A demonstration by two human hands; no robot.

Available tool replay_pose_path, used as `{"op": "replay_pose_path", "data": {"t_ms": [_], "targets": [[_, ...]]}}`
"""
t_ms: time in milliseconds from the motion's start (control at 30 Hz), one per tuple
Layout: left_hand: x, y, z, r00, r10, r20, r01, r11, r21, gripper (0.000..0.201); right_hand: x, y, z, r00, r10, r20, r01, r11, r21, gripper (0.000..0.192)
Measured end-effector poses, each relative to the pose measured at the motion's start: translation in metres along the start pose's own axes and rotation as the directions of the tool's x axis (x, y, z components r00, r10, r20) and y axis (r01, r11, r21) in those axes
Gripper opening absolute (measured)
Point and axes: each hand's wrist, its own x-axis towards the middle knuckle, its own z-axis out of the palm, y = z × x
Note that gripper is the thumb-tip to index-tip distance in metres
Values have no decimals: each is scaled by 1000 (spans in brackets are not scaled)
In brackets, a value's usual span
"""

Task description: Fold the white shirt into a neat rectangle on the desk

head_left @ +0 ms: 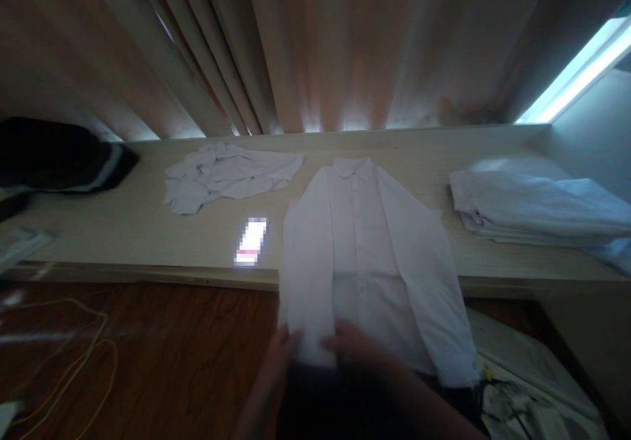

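A white button-up shirt (pixel 365 249) lies face up on the pale wooden table (pixel 123 229), collar toward the curtain, both sleeves folded down along its body. Its lower part hangs over the table's front edge. My left hand (pixel 276 367) and my right hand (pixel 357 351) are at the bottom of the shirt's left side. Their fingers pinch the end of the left sleeve and the hem there. The picture is dim and blurred, so the exact hold is hard to make out.
A crumpled white shirt (pixel 227 177) lies at the back left, and a stack of folded white shirts (pixel 532 210) at the right. A dark garment (pixel 59 157) sits far left, and a small bright blurred object (pixel 251 241) near the table's edge. Yellow cable (pixel 83 348) trails on the wooden floor.
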Motion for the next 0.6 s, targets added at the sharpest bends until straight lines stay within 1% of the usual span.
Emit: {"op": "replay_pose_path", "data": {"t_ms": [67, 167, 300, 367, 433, 500, 567, 600], "targets": [[1, 4, 5, 1000, -20, 4, 19, 997, 76, 45, 3, 5, 2, 1000, 7, -29, -7, 1000, 15, 39], [5, 6, 8, 1000, -9, 1, 9, 986, 169, 42, 5, 11, 4, 998, 26, -64, -23, 999, 46, 43], [12, -2, 5, 999, 22, -42, -12, 976, 216, 37, 8, 16, 5, 995, 28, -97, -23, 998, 52, 44], [13, -2, 4, 999, 18, -47, -7, 972, 234, 36, 13, 18, 3, 987, 29, -157, -22, 999, 49, 46], [13, 3, 4, 998, -29, -59, 43, 969, 241, 36, 20, 20, 1, 974, 23, -227, -13, 999, 46, 49], [11, 12, 7, 992, -91, -82, 107, 972, 211, 34, 26, 21, 0, 960, 24, -281, -14, 999, 39, 51], [9, 19, 10, 981, -167, -99, 181, 971, 156, 31, 32, 19, -1, 953, 28, -303, -17, 999, 39, 51], [7, 22, 11, 981, -174, -87, 185, 973, 141, 31, 35, 18, -1, 949, 18, -316, -5, 999, 41, 50]]}}
